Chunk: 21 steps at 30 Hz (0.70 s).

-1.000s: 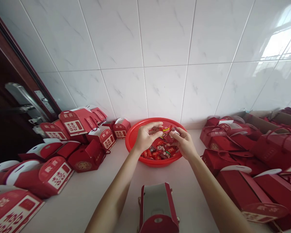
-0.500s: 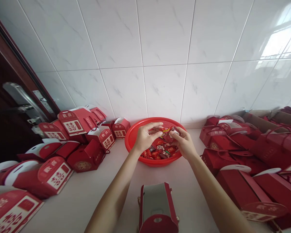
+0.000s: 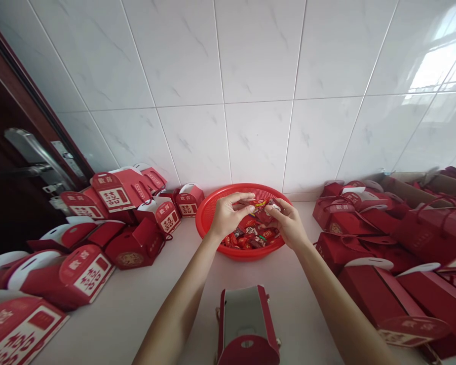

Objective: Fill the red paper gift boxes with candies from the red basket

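A red plastic basket (image 3: 205,215) stands against the wall with several wrapped candies (image 3: 247,238) in it. Over its left part is my left hand (image 3: 231,215), thumb and fingers closed on a red candy with yellow lettering (image 3: 259,202). Opposite it, my right hand (image 3: 289,223) pinches a dark red wrapped candy (image 3: 272,207) with pale lettering. Both hands are held close together above the pile. Nearer to me, between my forearms, an open red gift box (image 3: 245,317) shows its grey inside.
Red gift boxes (image 3: 87,274) with white panels crowd the left side, near a dark door with a metal handle (image 3: 38,152). More red boxes (image 3: 376,294) are packed along the right. White tiles (image 3: 258,137) cover the wall behind the table (image 3: 144,314).
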Motion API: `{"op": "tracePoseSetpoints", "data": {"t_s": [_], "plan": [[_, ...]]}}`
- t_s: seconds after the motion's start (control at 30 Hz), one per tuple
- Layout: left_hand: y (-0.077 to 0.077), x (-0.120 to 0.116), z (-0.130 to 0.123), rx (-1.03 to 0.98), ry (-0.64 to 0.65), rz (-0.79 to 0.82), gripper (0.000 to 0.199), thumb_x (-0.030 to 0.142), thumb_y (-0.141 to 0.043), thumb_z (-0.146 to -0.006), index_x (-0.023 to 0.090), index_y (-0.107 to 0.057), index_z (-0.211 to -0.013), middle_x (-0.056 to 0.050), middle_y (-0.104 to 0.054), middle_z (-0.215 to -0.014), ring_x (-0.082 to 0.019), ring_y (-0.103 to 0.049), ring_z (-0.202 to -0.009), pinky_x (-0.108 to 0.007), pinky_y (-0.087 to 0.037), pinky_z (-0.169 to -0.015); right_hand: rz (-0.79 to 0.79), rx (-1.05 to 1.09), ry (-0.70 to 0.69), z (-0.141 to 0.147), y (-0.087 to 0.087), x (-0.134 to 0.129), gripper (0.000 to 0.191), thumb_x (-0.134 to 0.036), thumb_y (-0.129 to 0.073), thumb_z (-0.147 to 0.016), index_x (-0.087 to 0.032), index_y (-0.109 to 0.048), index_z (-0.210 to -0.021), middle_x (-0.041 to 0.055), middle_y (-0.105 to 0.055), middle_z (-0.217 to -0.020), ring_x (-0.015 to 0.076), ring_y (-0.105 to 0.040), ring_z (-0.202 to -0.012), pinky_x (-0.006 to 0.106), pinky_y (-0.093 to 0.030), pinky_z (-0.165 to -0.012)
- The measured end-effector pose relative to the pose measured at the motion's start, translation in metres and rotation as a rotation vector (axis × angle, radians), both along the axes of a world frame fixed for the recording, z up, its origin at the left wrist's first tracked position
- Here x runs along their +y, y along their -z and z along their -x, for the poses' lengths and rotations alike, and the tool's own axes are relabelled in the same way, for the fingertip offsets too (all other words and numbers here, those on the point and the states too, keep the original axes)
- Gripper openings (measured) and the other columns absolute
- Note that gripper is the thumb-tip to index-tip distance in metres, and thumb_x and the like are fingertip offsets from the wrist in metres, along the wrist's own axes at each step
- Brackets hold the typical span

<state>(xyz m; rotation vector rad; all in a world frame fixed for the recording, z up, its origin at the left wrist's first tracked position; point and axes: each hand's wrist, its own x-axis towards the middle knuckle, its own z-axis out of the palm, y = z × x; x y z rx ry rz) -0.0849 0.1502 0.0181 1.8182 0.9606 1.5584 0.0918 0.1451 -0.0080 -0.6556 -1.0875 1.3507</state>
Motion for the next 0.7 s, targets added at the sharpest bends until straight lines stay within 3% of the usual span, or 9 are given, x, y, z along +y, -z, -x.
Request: {"op": "tracePoseSetpoints", "data": {"t_s": [0.7], "plan": [[0.0057, 0.0079, 0.0006, -0.113, -0.048, 0.113, 0.033, 0.03, -0.086, -0.059, 0.018, -0.081, -0.089, -0.007, -0.08, -0.087, -0.023, -0.073, -0.085, -0.038, -0.063, -0.077, -0.013, -0.037, -0.006, -0.0015, 0.0031, 0.0023, 0.043, -0.047, -0.092, -0.061, -0.021, -0.072, -0.09, 0.0013, -0.07, -0.083, 0.0193, -0.065, -0.074, 0.031, -0.06, -0.059]]}}
